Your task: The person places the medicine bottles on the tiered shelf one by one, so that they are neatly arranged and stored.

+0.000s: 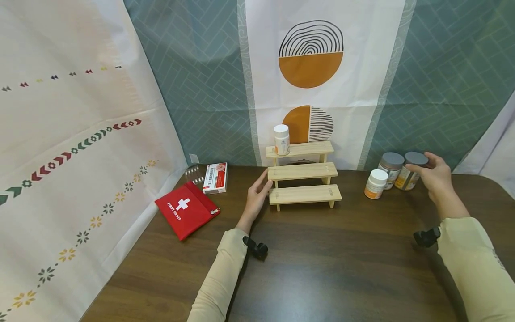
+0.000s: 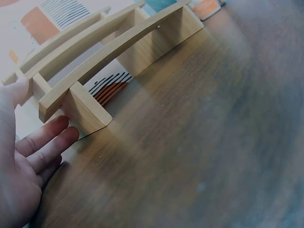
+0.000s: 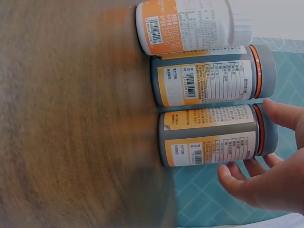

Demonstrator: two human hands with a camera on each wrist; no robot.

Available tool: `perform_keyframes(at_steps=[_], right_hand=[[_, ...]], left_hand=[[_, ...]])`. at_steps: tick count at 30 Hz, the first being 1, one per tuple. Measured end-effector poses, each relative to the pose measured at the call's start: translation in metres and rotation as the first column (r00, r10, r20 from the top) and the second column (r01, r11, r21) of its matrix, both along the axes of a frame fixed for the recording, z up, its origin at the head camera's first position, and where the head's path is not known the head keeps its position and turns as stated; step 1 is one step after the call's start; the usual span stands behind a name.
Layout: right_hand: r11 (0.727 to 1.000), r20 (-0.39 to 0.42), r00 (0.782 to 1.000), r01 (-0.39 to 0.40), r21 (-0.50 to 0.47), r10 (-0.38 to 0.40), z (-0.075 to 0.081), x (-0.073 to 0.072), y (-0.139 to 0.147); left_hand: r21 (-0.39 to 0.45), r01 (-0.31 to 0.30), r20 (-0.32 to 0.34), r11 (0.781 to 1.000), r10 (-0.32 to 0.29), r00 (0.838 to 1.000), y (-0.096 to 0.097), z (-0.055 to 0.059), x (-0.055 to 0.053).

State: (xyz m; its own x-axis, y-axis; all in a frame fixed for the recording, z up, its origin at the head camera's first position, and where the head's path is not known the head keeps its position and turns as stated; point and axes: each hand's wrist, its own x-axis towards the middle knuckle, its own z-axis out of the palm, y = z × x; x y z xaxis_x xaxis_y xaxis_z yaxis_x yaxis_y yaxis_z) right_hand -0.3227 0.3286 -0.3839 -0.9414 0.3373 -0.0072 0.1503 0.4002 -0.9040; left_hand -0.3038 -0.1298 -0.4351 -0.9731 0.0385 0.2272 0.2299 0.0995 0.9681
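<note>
Our sleeves came nearest, over the table. The far-right jar, standing there just beside another jar, seemed hard, fairly light and maybe slippery, best held round its lid. Our right hand gripped that lid; our left hand, loosely spread, touched the wooden steps.

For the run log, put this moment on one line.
Left hand: touches wooden rack | Right hand: grips rightmost gray-lidded jar by lid | Top tier: white bottle
</note>
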Motion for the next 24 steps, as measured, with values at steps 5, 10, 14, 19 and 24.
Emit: perform_keyframes(at_steps=[5, 10, 14, 19, 24], right_hand=[[1.0, 0.018, 1.0, 0.009, -0.02, -0.009, -0.0013, -0.0019, 0.0016], [0.999, 0.03, 0.999, 0.02, -0.045, -0.018, -0.0018, -0.002, 0.0012], [0.999, 0.03, 0.999, 0.021, -0.048, -0.019, -0.0017, -0.0022, 0.0006], [0.999, 0.03, 0.999, 0.025, -0.041, -0.024, -0.0019, -0.0031, -0.0003], [0.998, 0.025, 0.999, 0.05, -0.047, -0.048, -0.0054, -0.0036, 0.0005]], left_hand=[[-0.013, -0.004, -0.005, 1.0, 0.004, 1.0, 0.0008, 0.0019, 0.001], [-0.017, 0.004, -0.005, 1.0, -0.004, 1.0, 0.0009, 0.0021, 0.001], [-0.013, 0.007, -0.007, 1.0, -0.007, 1.0, 0.0004, 0.0018, 0.0006], [-0.017, 0.0, -0.008, 1.0, 0.0, 1.0, 0.0001, 0.0019, 0.0009], [-0.009, -0.009, -0.01, 1.0, 0.009, 1.0, 0.0002, 0.0009, 0.001]])
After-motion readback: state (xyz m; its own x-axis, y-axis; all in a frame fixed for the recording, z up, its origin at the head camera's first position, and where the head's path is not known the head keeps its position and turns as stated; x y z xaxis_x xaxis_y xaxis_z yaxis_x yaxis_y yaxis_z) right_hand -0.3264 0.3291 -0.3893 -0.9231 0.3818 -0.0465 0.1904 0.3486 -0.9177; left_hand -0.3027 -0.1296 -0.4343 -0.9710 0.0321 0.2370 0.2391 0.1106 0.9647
